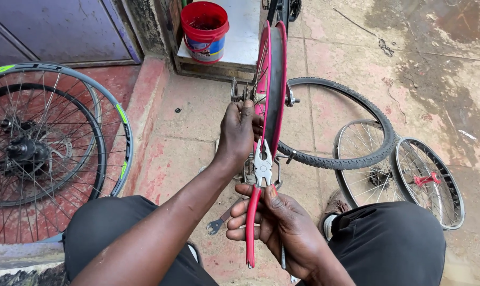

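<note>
A pink bicycle wheel rim stands upright, edge-on to me, between my knees. My left hand grips it by the spokes near the hub. My right hand holds red-handled pliers whose metal jaws press against the lower edge of the rim. A thin metal piece sticks down from under my right hand.
A black tyre and two small spoked wheels lie on the pavement at right. Larger spoked wheels lean at left. A red bucket sits on a ledge ahead. A small spanner lies on the ground.
</note>
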